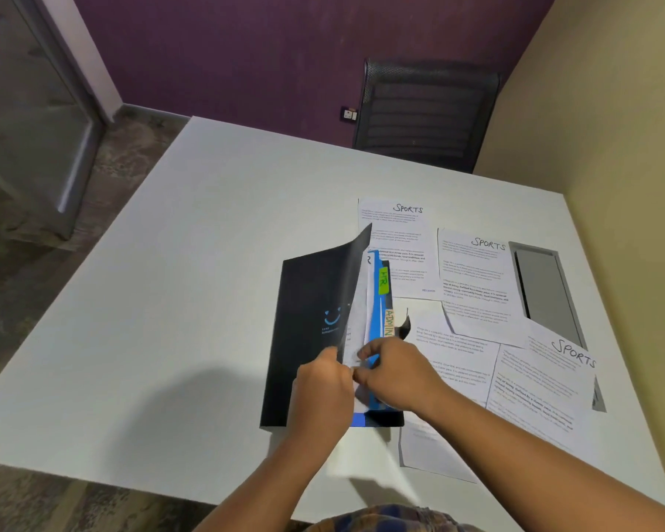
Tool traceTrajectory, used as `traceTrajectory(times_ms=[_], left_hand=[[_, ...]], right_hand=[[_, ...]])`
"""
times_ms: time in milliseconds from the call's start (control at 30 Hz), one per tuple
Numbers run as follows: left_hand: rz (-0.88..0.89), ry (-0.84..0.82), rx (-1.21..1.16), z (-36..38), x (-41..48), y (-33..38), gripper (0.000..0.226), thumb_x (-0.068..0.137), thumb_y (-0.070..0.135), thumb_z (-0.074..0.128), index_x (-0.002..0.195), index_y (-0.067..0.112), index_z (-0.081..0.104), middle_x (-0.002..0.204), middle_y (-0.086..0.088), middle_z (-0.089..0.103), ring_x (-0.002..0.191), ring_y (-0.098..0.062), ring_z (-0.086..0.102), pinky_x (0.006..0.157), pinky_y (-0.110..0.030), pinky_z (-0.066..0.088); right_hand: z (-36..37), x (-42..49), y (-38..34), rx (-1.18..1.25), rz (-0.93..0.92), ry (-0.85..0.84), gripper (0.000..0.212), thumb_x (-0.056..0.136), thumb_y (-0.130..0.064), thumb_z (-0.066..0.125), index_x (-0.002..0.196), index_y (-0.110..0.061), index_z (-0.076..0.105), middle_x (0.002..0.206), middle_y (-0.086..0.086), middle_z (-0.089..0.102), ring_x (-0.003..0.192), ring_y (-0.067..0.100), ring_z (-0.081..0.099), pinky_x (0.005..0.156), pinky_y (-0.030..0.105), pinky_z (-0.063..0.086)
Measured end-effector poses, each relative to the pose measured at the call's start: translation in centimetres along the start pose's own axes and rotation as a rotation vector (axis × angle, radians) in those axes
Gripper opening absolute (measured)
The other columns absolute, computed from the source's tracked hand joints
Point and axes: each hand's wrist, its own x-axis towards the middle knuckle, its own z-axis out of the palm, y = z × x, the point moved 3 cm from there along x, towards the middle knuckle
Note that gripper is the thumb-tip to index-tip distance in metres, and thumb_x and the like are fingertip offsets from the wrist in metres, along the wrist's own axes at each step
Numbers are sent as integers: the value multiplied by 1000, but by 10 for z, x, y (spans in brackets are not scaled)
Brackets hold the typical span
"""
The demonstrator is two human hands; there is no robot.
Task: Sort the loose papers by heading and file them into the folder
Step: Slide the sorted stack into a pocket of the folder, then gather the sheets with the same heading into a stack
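**Item: black folder, part-opened, one sheet being filed**

Folder [308, 339] – laid flat on the white table [208, 263], near the person's edge, spine to the left. Its front cover [342, 286] is lifted and bowed, evidently so that the tabbed sections are exposed. A blue divider [373, 328] is shown inside, with a green tab marked HR [383, 280] and an orange tab marked ADMIN [388, 323].

Left hand [323, 389]: fingers curled, the cover's free edge pinched and held up.

Right hand [396, 374]: fingers curled and pinched on a loose sheet [365, 458] beside the divider. The sheet is blurred and overhangs the table's near edge, and its heading cannot be read. It is judged to be in the course of being fed into a section.

Unfiled – three sheets headed SPORTS are spread to the right: far [396, 232], middle [473, 278], near [546, 382]. They overlap further sheets, presumably grouped for filing together.

Surroundings: a grey recessed panel [546, 286] in the table and a dark chair [427, 113] beyond it.
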Motion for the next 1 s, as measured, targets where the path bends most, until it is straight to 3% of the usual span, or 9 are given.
traceTrajectory(times_ms=[167,233,400,500,600,700,800,900,1000], left_hand=[[-42,-121,48,20,4,-14,20,101,28,49,111,13,58,113,-3,66,99,-19,68,73,-22,59],[-49,-182,81,29,6,-20,23,96,34,56,112,18,57,111,2,66,99,-19,70,72,-23,61],[-104,-252,156,51,14,-32,14,98,33,56,98,18,54,107,2,68,89,-18,71,65,-23,59],[-114,-252,225,65,16,-37,16,94,21,53,81,13,47,93,-2,68,82,-20,68,61,-36,57],[-92,-340,416,77,12,-37,3,87,18,52,89,15,51,101,-4,65,93,-26,62,67,-32,44],[-48,-376,528,93,6,-49,31,88,25,51,117,15,56,129,-6,57,121,-25,53,92,-36,45],[-18,-463,599,107,-3,-62,65,94,42,50,149,16,32,163,-11,17,150,-29,16,119,-46,24],[2,-515,658,115,-11,-70,88,90,60,49,157,20,10,165,-9,-8,153,-29,-4,122,-46,9],[2,-504,680,120,-17,-70,98,85,68,50,158,24,1,165,-7,-12,152,-29,-7,121,-44,5]], right_hand=[[-7,-5,44,164,34,50,18,83,-39,73,97,-29,68,79,-5,72,72,14,69,74,28,54],[-9,-11,65,198,49,40,14,84,-35,73,94,-28,68,73,-3,72,62,11,70,71,29,54],[-8,-30,133,221,122,46,10,85,-30,74,94,-26,69,74,0,73,69,12,72,74,32,55],[-8,-40,175,238,181,69,8,86,-28,73,93,-27,69,73,1,73,72,16,72,73,34,55],[-8,-46,214,218,241,99,5,87,-23,73,91,-25,70,84,-1,73,86,21,70,73,31,51],[-6,-49,248,201,289,113,10,87,-27,73,95,-22,70,100,-4,72,93,17,68,72,27,44],[-5,-45,284,102,322,131,31,90,-29,69,118,-17,64,119,5,66,110,25,63,80,29,41],[-3,-37,324,-43,311,162,59,86,-40,68,134,-10,52,134,10,57,125,29,52,97,36,43],[7,-26,373,-226,303,155,78,82,-60,51,143,-12,41,146,15,46,135,34,40,107,47,41]])
